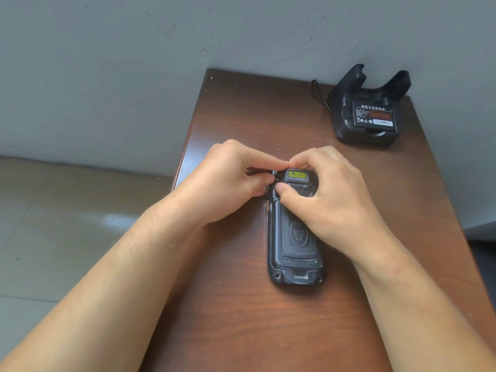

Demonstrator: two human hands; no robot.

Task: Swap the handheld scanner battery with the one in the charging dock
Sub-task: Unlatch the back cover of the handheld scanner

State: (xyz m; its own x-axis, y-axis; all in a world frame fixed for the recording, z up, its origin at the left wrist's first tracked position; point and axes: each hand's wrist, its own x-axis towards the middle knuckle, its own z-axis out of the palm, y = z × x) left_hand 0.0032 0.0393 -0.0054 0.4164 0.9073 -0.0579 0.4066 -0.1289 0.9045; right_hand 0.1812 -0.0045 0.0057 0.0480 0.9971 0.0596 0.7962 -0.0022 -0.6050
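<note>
A black handheld scanner point(295, 248) lies face down on the brown wooden table point(241, 318), its textured back cover on and a yellow label at its far end. My left hand point(228, 183) grips the scanner's far left corner with pinched fingers. My right hand point(330, 194) covers the upper right of the scanner, thumb pressed on the left edge of its back. At the table's far right stands the black charging dock point(346, 108), with a black labelled battery point(374, 115) seated in its slot.
A thin black cable point(318, 93) runs from the dock toward the grey wall. The table's left edge drops to a tiled floor point(67, 224). Bare wood lies between the scanner and the dock.
</note>
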